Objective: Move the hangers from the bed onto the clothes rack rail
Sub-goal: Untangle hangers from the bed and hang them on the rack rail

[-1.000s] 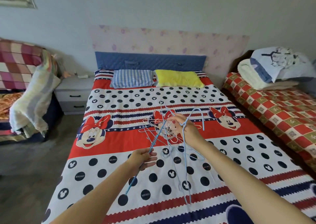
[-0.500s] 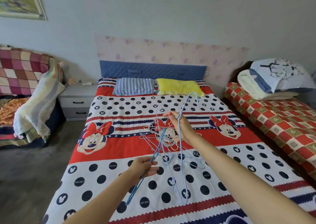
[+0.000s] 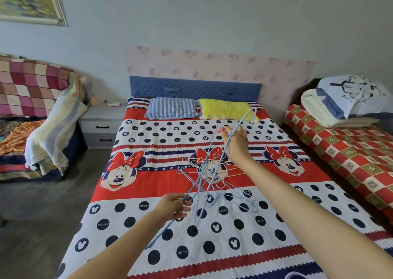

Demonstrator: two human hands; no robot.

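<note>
Far off you have a striped pillow beside a yellow pillow, a nightstand left, folded bedding right.

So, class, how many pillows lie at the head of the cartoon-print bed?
2: a striped pillow on the left, a yellow pillow beside it on the right.

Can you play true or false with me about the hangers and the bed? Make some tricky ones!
1. The right hand holds blue hangers up above the bed. True.
2. The left hand is empty. False: it grips a blue hanger too.
3. More hangers in a pile lie on the bed. True.
4. The yellow pillow sits to the left of the striped pillow. False: it sits to its right.
5. A clothes rack is in the picture. False: none shows.
</note>
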